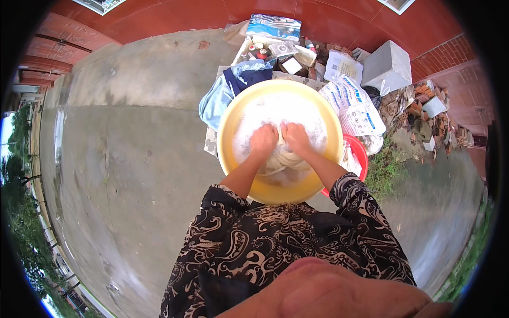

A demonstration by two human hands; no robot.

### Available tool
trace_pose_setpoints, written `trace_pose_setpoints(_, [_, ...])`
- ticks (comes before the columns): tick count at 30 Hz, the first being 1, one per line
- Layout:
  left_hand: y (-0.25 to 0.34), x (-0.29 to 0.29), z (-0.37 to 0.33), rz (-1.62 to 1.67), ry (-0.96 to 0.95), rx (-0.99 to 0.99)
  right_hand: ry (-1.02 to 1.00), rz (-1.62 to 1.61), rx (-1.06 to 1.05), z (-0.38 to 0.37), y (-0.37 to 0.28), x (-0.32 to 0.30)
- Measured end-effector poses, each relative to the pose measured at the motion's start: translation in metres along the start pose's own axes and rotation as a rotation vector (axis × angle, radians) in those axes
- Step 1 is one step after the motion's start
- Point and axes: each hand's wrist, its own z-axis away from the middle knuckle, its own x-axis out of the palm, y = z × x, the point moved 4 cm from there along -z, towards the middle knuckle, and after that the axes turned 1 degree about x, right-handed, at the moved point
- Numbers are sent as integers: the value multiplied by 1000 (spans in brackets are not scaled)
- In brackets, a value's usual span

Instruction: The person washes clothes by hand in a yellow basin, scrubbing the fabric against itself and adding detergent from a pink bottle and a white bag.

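Observation:
A wide yellow basin holds sudsy water with thick white foam. Inside it lies a wet, cream-coloured cloth, bunched up and partly under the suds. My left hand and my right hand are both closed on this cloth, side by side near the basin's middle. A fold of it shows between my two fists. Its full shape is hidden, so I cannot tell what garment or linen it is.
Light blue and navy clothes hang beside the basin's left rim. A red tub with white cloth stands at its right. Behind are a blue-white box, bottles, a white printed sack, a grey block and broken bricks.

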Motion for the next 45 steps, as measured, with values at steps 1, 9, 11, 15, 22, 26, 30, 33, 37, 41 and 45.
trace_pose_setpoints(1, [-5, 4, -2, 100, -59, -101, -29, -84, 13, -4, 1, 1])
trace_pose_setpoints(9, [-57, -30, -13, 1144, 457, -63, 224, -605, 101, 38, -15, -64])
trace_pose_setpoints(11, [-54, -49, 12, 1190, 442, -29, 251, -592, 48, 69, -20, -88])
trace_pose_setpoints(15, [-54, -67, 60, 1208, 461, 80, 240, -482, -210, 99, -7, -109])
trace_pose_setpoints(22, [-32, -20, 83, 276, 584, 334, 261, 408, -310, 109, -27, -34])
trace_pose_setpoints(26, [-3, -5, 71, -179, 361, 115, 90, 439, -219, 91, -40, -12])
trace_pose_setpoints(30, [1, -8, 24, 30, 58, -9, 35, 251, -105, 49, -36, -9])
trace_pose_setpoints(33, [-11, -4, -9, 3, 98, 49, -97, 211, -9, 26, -34, -6])
trace_pose_setpoints(37, [-9, 8, -31, 40, 180, 90, -76, -30, 78, 11, 14, 26])
trace_pose_setpoints(41, [-13, 11, -55, 137, 383, 183, -154, -188, 146, 1, 19, 20])
trace_pose_setpoints(45, [-32, -17, -42, 855, 315, 275, -35, -203, 136, 20, -8, -24])
